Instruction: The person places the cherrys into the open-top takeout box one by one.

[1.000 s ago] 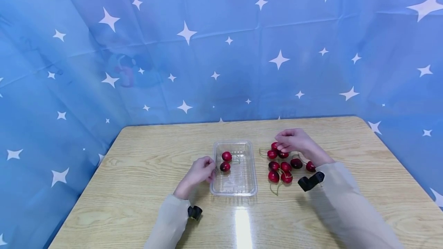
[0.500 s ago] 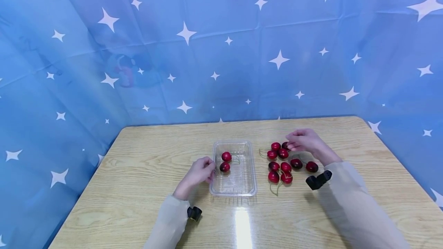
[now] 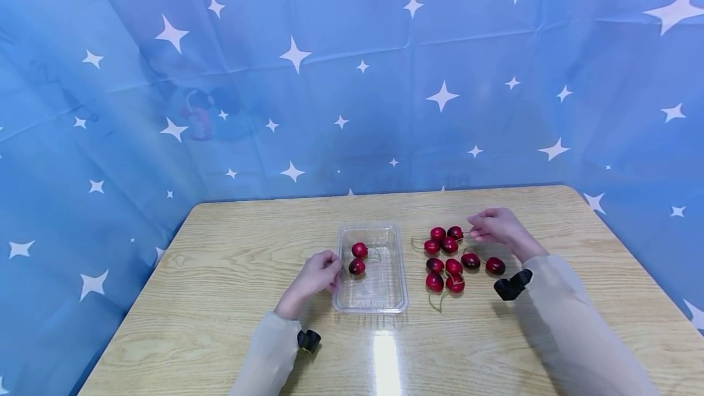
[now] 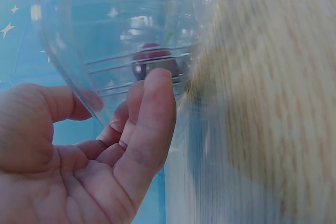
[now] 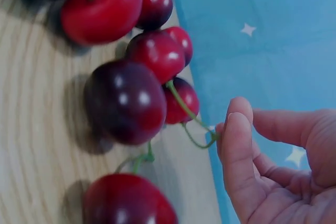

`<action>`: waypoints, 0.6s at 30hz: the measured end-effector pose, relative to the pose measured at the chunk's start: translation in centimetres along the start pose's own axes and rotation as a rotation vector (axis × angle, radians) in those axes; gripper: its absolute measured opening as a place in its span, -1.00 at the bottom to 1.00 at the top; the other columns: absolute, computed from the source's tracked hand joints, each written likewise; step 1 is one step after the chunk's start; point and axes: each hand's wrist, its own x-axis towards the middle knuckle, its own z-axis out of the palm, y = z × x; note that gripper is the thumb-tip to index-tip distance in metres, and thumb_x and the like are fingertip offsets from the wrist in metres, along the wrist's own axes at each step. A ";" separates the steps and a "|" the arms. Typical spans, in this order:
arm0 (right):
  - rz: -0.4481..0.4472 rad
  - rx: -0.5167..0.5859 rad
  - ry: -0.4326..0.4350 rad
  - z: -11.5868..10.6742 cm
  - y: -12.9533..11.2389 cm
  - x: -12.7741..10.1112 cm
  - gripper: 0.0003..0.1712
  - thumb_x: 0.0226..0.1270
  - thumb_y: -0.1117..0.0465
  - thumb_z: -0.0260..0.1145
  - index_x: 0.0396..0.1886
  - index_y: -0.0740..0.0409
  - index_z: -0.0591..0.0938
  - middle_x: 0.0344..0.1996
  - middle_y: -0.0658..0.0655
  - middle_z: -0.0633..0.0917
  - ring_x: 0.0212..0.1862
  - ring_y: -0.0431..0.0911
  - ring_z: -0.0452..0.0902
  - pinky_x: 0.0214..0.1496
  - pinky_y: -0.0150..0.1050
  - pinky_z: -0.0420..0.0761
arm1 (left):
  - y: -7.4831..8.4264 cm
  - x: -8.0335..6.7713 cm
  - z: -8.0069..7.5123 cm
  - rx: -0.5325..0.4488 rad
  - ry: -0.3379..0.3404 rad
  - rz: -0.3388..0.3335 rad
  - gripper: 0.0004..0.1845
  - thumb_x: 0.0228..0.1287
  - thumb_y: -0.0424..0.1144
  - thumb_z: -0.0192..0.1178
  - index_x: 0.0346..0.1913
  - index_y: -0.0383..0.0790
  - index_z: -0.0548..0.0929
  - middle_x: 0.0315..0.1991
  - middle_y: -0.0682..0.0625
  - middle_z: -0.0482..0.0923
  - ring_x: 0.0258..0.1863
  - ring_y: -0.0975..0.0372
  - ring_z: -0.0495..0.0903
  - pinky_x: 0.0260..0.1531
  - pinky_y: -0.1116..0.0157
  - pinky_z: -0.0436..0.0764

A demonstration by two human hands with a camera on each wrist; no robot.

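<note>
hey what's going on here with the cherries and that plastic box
A person sits at a wooden table. Their left hand holds the near left edge of a clear plastic tray with two cherries in it. Their right hand pinches the green stem of a cherry at the far edge of a loose pile of cherries lying on the table to the right of the tray.

Right hand (image 5: 273,161) fingertips pinch green stem (image 5: 189,114) among cherries (image 5: 126,100).
</note>
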 end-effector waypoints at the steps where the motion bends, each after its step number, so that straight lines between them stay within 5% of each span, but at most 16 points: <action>1: 0.004 -0.001 0.000 -0.1 0.2 0.1 -0.44 0.42 0.22 0.07 0.17 0.62 0.23 -0.51 0.01 0.65 -0.45 -0.26 0.59 -0.28 -0.37 0.66 | 0.0 0.0 0.0 0.000 0.000 0.000 -0.81 0.36 -0.44 -0.10 -0.30 -0.59 0.43 -0.56 -0.26 0.49 -0.60 0.19 0.56 -0.47 0.13 0.69; 11: 0.036 -0.058 0.043 -1.0 1.1 0.0 -0.46 0.42 0.19 0.07 0.12 0.61 0.28 -0.54 0.01 0.59 -0.53 -0.28 0.52 -0.42 -0.41 0.62 | 0.1 0.1 0.2 0.006 0.010 -0.005 -0.81 0.35 -0.45 -0.10 -0.30 -0.59 0.43 -0.52 -0.33 0.50 -0.62 0.25 0.52 -0.46 0.10 0.69; 18: 0.063 -0.178 -0.007 -0.7 1.3 -0.2 -0.46 0.45 -0.01 0.03 -0.18 0.51 0.50 -0.67 -0.03 0.51 -0.64 -0.30 0.38 -0.58 -0.44 0.48 | 0.1 0.1 0.2 -0.001 0.009 -0.009 -0.81 0.35 -0.45 -0.10 -0.30 -0.59 0.43 -0.51 -0.36 0.49 -0.61 0.24 0.53 -0.47 0.11 0.69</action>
